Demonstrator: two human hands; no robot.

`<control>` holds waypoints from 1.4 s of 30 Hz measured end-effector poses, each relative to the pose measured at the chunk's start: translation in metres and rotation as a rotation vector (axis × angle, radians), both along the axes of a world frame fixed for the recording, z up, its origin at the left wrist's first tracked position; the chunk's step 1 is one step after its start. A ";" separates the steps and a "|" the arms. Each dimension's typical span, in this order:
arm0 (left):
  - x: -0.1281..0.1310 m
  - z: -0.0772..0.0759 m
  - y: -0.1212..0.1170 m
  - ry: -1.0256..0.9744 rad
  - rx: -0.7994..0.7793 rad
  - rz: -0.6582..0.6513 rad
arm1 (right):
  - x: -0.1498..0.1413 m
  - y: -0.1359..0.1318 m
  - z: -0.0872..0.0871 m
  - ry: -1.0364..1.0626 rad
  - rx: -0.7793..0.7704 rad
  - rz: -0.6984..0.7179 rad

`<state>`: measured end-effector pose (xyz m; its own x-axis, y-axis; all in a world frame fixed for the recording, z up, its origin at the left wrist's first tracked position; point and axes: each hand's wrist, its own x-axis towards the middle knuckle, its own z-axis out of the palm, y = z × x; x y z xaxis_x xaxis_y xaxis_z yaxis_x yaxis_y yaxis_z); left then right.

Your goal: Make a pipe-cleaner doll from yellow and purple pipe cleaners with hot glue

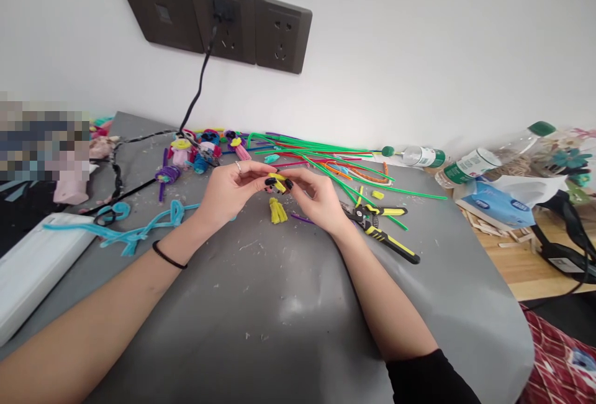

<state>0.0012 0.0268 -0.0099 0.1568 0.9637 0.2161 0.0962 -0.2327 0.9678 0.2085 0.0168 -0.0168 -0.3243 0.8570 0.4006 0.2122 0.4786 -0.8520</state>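
Between the fingertips of both hands is a small yellow pipe-cleaner piece (278, 178), partly covered by the fingers. My left hand (235, 188) pinches it from the left, and my right hand (313, 196) pinches it from the right. Just below the fingers, a yellow tassel-shaped bundle of pipe cleaner (278, 211) lies on the grey table mat (261, 305). Beside my right wrist rest wire strippers (384, 230) with black and yellow handles, their handles spread. A small yellow scrap (377, 194) lies behind them.
Green pipe cleaners (298, 148) and other colours lie along the wall. Small pipe-cleaner figures (182, 151) stand at back left. Light-blue pipe cleaners (139, 230) and a white box (44, 267) are at left. Bottles (470, 167) and a tissue pack (498, 202) are at right.
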 end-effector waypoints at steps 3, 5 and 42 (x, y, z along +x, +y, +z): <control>-0.002 0.003 0.000 0.046 -0.024 -0.027 | 0.001 0.000 -0.001 0.017 0.005 0.018; -0.002 0.004 -0.001 0.076 -0.039 -0.039 | 0.002 0.000 -0.002 0.022 0.020 0.025; 0.007 0.001 -0.012 0.456 0.462 0.089 | 0.004 0.001 -0.002 -0.292 0.289 -0.125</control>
<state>0.0083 0.0150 -0.0090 0.2545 0.8013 0.5414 0.5118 -0.5866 0.6276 0.2122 0.0176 -0.0185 -0.3601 0.7627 0.5371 0.4963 0.6442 -0.5820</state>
